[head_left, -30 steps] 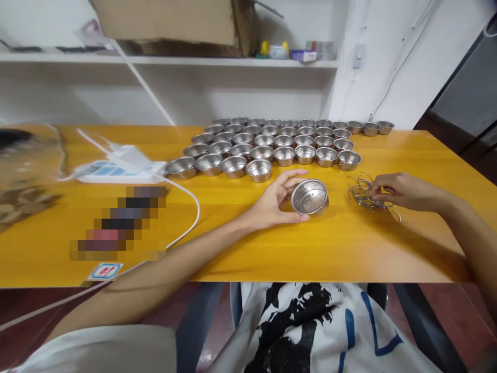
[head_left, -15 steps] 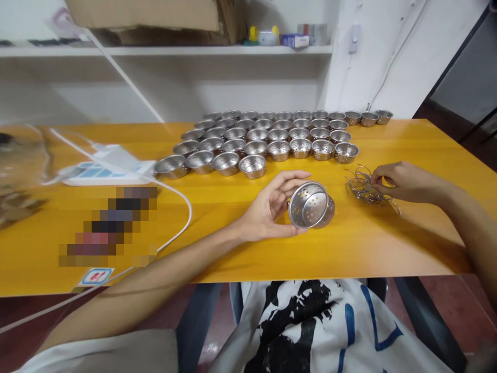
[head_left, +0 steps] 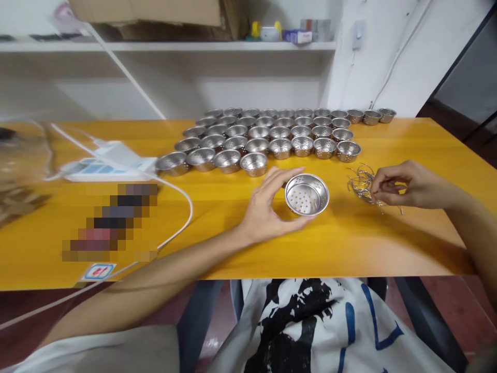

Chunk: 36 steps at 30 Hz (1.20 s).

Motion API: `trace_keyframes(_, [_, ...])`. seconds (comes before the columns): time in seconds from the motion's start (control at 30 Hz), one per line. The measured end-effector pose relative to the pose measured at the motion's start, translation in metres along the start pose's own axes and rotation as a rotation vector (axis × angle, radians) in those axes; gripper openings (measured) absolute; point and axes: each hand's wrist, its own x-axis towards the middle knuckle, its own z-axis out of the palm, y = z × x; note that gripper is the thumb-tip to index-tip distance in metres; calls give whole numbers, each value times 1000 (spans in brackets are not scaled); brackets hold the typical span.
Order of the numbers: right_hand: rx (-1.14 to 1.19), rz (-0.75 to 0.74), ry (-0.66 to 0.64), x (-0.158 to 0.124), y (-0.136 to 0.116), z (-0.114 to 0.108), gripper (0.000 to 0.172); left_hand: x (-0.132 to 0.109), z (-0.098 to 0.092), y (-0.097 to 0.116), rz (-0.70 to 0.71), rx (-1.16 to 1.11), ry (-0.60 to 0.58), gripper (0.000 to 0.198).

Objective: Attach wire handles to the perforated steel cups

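Observation:
My left hand (head_left: 267, 210) is curled round a perforated metal strainer cup (head_left: 306, 195), thumb on its near side and fingers on the far side. The cup's mouth faces up and towards me, and light shows through its holes. To the right, my right hand (head_left: 407, 186) is closed in a pinch at the edge of a tangled pile of thin bent wires (head_left: 362, 184). Its fingertips overlap the wires, so what exactly sits between them is hard to separate from the pile.
Behind my hands stand several rows of similar strainer cups (head_left: 280, 148). A white power strip (head_left: 112, 168) with cables lies at the left, near a pixelated patch. A cardboard box (head_left: 155, 13) rests on the white shelf (head_left: 217, 47). The table's near edge is close to my body.
My left hand has turned the strainer cup from a sideways tilt to a more upright pose, slightly left. My right hand stays by the wires, its fingertips slightly lower.

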Motion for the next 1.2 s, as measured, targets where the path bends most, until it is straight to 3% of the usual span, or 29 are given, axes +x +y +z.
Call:
trace_keyframes(0.13, [54,-42,-30,2,-12,9,28,1,0,4,27,-23,88,72])
trace_keyframes(0.33, [62,9,17,6,-3,21,37,1,-5,12,84,76,168,72])
trace_keyframes(0.47, [80,44,29,6,-2,26,39,0,-8,12,41,91,134,66])
trace_keyframes(0.77, [24,-56,80,11,-20,26,26,2,-9,4,-83,-214,99,70])
trace_keyframes(1.0, [249,-92,233,10,-15,34,20,-3,-1,-6,-71,-231,144,96])
trace_keyframes(1.2, [284,-168,315,6,-20,35,18,-6,2,-4,-89,-274,66,100])
